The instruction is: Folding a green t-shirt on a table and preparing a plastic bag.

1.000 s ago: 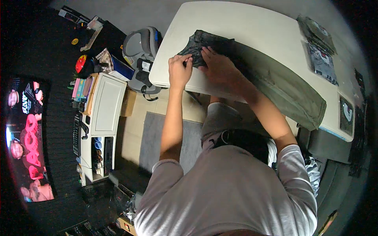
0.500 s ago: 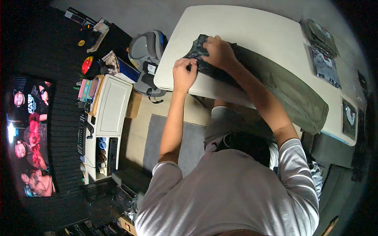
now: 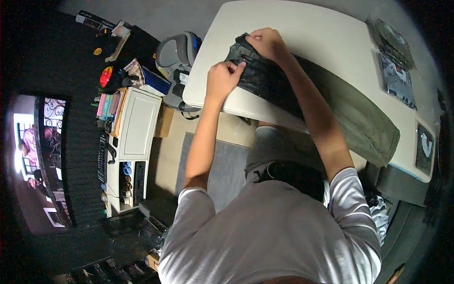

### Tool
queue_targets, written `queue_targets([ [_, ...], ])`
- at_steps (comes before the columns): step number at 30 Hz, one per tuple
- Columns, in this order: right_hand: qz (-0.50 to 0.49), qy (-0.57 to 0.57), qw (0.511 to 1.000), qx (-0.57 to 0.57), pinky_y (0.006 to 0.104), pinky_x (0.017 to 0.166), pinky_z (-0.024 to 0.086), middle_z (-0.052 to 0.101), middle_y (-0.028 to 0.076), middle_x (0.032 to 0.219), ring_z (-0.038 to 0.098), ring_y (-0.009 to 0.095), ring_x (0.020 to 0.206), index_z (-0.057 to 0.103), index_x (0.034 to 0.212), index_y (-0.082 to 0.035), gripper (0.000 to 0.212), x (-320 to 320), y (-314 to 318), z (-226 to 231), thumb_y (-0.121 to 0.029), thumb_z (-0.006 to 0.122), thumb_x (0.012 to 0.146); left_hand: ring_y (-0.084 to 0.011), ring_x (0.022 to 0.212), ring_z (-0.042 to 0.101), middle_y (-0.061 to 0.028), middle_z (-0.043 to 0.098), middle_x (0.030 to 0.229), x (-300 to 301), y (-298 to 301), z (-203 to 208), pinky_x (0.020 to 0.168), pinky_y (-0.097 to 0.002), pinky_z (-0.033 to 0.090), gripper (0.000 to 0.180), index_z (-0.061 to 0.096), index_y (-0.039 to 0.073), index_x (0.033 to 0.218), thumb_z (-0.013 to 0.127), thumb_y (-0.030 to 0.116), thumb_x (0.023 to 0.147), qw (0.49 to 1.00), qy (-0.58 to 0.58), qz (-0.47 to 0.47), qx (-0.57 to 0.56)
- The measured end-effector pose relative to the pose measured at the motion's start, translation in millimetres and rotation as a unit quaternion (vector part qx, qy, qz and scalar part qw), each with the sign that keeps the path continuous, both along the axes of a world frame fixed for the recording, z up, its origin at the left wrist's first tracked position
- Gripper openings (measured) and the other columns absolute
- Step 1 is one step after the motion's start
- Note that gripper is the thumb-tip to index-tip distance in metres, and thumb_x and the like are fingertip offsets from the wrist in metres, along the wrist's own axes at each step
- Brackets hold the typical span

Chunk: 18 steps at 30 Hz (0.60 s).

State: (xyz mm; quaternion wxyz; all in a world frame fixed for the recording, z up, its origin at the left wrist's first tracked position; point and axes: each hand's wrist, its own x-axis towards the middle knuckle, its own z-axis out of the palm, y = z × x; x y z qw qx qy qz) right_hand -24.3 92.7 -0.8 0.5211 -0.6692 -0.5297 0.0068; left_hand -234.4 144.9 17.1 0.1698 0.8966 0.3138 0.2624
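Observation:
A long olive-green garment [image 3: 362, 124], seemingly folded trousers, lies along the near side of the white table [image 3: 326, 28], with its right end at the table's edge. Its left part runs into a dark, glossy, crinkled piece [image 3: 257, 66], perhaps a plastic bag; where the two meet is hidden under my right forearm. My left hand [image 3: 223, 80] pinches the near edge of the dark piece between thumb and fingers. At its far left corner, my right hand [image 3: 268, 43] is closed on the upper edge, so the piece is held between both hands.
Flat packs in clear plastic [image 3: 396, 75] lie at the table's right end, with another pack [image 3: 424, 146] nearer me. A grey child car seat [image 3: 177, 59] stands left of the table. Further left are a white cabinet [image 3: 138, 124] and a lit screen [image 3: 40, 161].
My right hand has shifted a little up and left, from pressing on the dark piece to gripping its far corner. My left hand now pinches the near edge. The screen's picture has changed.

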Motion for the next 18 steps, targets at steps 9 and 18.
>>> queue_targets([
  [9, -0.03, 0.044, 0.999, -0.003, 0.0471, 0.07, 0.056, 0.068, 0.02, 0.072, 0.067, 0.04, 0.069, 0.073, 0.08, -0.004, 0.03, -10.9, -4.8, 19.2, -0.033, 0.064, 0.084, -0.0429, 0.079, 0.07, -0.0242, 0.071, 0.078, 55.3, 27.6, 4.8, 0.076, -0.049, 0.054, 0.046, 0.072, 0.0, 0.073, 0.074, 0.044, 0.086, 0.992, 0.119, -0.025, 0.032],
  [18, -0.045, 0.041, 0.998, 0.009, 0.0412, 0.065, 0.054, 0.069, 0.017, 0.07, 0.066, 0.035, 0.063, 0.074, 0.082, -0.002, 0.027, -15.0, -13.9, 27.9, -0.026, 0.062, 0.088, -0.0416, 0.077, 0.07, -0.0198, 0.072, 0.079, 62.4, 31.2, -16.7, 0.07, -0.0491, 0.055, 0.032, 0.065, 0.005, 0.097, 0.072, 0.036, 0.09, 0.991, 0.046, -0.054, 0.115],
])
